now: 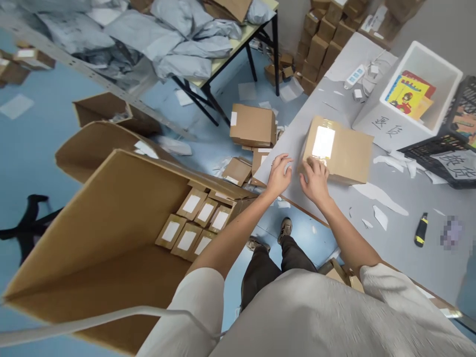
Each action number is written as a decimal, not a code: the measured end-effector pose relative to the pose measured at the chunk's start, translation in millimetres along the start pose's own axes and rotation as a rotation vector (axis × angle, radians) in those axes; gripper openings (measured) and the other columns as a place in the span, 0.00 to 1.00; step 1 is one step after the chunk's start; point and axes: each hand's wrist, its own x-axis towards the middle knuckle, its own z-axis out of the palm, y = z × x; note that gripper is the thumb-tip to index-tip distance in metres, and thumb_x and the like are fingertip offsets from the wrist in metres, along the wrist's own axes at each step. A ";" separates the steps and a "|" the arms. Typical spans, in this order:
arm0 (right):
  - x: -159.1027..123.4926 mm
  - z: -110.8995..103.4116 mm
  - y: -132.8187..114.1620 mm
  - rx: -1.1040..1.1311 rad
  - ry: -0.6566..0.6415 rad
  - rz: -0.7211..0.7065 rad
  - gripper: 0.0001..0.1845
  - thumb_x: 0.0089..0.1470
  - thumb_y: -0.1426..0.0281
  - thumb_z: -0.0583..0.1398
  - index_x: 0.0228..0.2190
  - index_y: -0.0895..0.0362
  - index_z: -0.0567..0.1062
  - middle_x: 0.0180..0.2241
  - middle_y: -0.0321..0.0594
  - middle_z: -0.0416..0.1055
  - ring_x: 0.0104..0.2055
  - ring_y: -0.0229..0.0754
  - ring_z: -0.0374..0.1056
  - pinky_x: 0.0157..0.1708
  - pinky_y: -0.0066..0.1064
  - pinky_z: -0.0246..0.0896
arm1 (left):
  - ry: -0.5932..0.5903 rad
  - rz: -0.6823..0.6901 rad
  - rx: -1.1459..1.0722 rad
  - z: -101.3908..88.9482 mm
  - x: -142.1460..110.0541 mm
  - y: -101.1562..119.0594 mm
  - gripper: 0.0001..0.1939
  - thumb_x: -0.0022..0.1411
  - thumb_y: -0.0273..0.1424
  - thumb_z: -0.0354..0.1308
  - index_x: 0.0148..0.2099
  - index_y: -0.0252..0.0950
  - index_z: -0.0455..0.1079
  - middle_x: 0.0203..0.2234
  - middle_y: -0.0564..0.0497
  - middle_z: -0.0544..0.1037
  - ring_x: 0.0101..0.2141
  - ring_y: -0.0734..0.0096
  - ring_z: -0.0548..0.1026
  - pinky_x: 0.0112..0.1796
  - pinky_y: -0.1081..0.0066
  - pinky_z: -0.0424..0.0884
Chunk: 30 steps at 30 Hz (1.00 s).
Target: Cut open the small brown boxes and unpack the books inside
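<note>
A flat brown cardboard box (345, 151) with a glossy white label lies on the grey table (401, 233). My right hand (315, 179) rests against the box's near corner, fingers curled on its edge. My left hand (279, 173) lies just left of the box on the table's edge, fingers spread and slightly bent, holding nothing I can see.
A big open carton (111, 238) holding several small labelled boxes stands at the left on the blue floor. More boxes (253, 126) lie on the floor. A white bin (420, 94), a black crate (449, 153), a yellow-black knife (421, 229) and paper scraps sit on the table.
</note>
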 end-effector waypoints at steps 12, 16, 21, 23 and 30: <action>25.5 79.6 -181.1 0.121 -0.279 -0.448 0.28 0.73 0.61 0.56 0.69 0.50 0.76 0.75 0.54 0.63 0.73 0.67 0.58 0.69 0.64 0.60 | 0.494 -0.198 0.053 -170.6 -146.2 -95.0 0.16 0.80 0.32 0.54 0.63 0.42 0.75 0.66 0.40 0.75 0.70 0.55 0.72 0.70 0.53 0.72; 14.5 108.3 -245.5 0.178 -0.378 -0.564 0.30 0.73 0.61 0.56 0.71 0.50 0.75 0.74 0.53 0.65 0.73 0.67 0.60 0.71 0.64 0.60 | 0.561 -0.419 -0.012 -204.2 -215.5 -151.0 0.20 0.72 0.25 0.55 0.62 0.41 0.75 0.63 0.40 0.76 0.64 0.54 0.76 0.64 0.52 0.77; 2.8 157.7 -311.9 -0.010 -0.560 -0.506 0.32 0.70 0.61 0.58 0.71 0.53 0.73 0.74 0.55 0.65 0.72 0.68 0.62 0.69 0.63 0.64 | 0.557 -0.689 -0.067 -226.1 -285.1 -207.0 0.23 0.64 0.20 0.55 0.58 0.40 0.76 0.57 0.41 0.79 0.61 0.52 0.79 0.69 0.49 0.73; 2.7 181.8 -331.9 -0.129 -0.630 -0.434 0.32 0.70 0.60 0.60 0.71 0.54 0.73 0.74 0.57 0.65 0.70 0.68 0.64 0.67 0.61 0.66 | 0.536 -0.756 -0.090 -233.7 -304.1 -221.3 0.23 0.64 0.19 0.55 0.58 0.40 0.77 0.58 0.40 0.78 0.62 0.51 0.79 0.70 0.49 0.73; 15.1 268.4 -360.6 -0.441 -0.815 -0.335 0.32 0.70 0.59 0.63 0.68 0.57 0.69 0.70 0.60 0.66 0.70 0.64 0.63 0.67 0.53 0.63 | 0.486 -0.891 -0.119 -242.3 -338.2 -255.7 0.22 0.67 0.22 0.56 0.60 0.41 0.77 0.61 0.41 0.78 0.65 0.49 0.77 0.71 0.48 0.71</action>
